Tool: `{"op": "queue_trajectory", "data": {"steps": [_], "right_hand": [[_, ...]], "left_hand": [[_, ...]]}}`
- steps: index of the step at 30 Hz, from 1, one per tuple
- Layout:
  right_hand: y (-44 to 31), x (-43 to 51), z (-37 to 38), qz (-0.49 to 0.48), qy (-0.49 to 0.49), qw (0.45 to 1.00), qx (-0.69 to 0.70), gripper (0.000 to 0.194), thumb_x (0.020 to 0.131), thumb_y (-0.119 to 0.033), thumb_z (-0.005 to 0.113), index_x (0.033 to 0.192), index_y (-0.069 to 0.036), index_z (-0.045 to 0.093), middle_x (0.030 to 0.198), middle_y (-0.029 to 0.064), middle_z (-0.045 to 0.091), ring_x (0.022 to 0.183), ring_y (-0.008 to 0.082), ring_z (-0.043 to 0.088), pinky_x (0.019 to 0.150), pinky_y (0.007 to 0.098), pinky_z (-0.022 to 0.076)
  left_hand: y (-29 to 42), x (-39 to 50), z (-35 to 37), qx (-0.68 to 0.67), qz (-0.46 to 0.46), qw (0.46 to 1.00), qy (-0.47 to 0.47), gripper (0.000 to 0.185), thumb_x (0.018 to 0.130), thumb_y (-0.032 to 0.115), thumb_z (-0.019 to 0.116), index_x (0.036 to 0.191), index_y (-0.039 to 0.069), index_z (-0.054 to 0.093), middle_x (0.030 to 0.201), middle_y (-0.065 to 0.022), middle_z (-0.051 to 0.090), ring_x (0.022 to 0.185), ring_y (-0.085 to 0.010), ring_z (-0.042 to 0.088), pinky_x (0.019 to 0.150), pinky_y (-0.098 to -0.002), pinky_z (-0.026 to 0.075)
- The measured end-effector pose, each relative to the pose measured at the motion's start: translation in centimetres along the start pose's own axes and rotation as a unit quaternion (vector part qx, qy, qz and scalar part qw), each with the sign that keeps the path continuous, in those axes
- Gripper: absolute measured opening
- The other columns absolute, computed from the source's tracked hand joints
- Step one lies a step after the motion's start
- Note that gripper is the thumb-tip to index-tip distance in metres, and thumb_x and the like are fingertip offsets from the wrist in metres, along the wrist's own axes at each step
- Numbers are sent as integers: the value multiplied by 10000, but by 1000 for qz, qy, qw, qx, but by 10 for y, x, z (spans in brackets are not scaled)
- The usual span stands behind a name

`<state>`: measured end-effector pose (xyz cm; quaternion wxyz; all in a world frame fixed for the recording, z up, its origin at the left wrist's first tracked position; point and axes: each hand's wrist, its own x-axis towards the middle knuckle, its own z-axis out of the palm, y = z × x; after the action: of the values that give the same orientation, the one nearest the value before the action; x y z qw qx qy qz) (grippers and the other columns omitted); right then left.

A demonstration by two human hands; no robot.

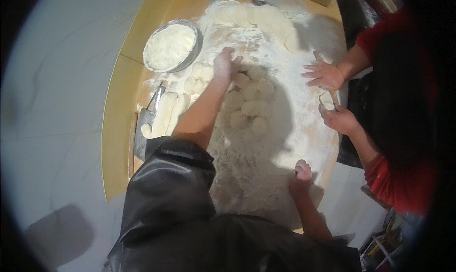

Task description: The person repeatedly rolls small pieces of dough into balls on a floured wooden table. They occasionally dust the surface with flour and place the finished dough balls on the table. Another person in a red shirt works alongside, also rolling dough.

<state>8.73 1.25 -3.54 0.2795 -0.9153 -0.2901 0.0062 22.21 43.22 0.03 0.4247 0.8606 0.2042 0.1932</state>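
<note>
My left hand [227,64] reaches across the floured table, its fingers curled at the far end of a group of dough pieces [251,108]; whether it grips one is hidden. Small dough lumps [199,77] lie just left of that wrist, and long dough strips [171,111] lie nearer, beside my forearm. My right hand [302,172] is low over the right side of the table, fingers curled; what is inside them cannot be made out. A row of flattened dough rounds [260,19] curves along the far side.
A metal bowl of flour [171,47] stands at the back left. A rolling pin [133,143] lies along the left edge near a dark scraper-like sheet [142,126]. At the right, a co-worker in red sleeves holds a dough round [326,100] by a wooden rolling pin [334,97].
</note>
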Motion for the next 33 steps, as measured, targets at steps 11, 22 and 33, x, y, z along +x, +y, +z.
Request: {"op": "queue_trajectory", "data": {"steps": [11,22,33], "right_hand": [[-5,5,-5,-76,82,993,21,38,759,20,549,797,18,550,887,152,568,791,341,545,666,421,482],[-24,-49,-43,133,7,983,129,113,855,-81,611,896,-16,530,841,139,555,757,272,573,700,348,465],[-100,-85,-116,35,106,962,248,159,824,-66,659,917,-32,535,975,128,562,923,257,563,821,342,447]], "left_hand": [[-49,-206,-152,467,-28,884,6,559,758,311,716,1208,53,506,1508,-208,249,1407,-486,132,1070,-687,151],[-49,-223,-127,330,110,938,4,581,747,314,756,1177,8,513,1145,-226,552,1004,-395,571,863,-482,470],[81,-292,-25,-162,20,981,-105,610,787,283,785,1253,15,497,1087,-195,637,997,-334,639,832,-402,522]]}}
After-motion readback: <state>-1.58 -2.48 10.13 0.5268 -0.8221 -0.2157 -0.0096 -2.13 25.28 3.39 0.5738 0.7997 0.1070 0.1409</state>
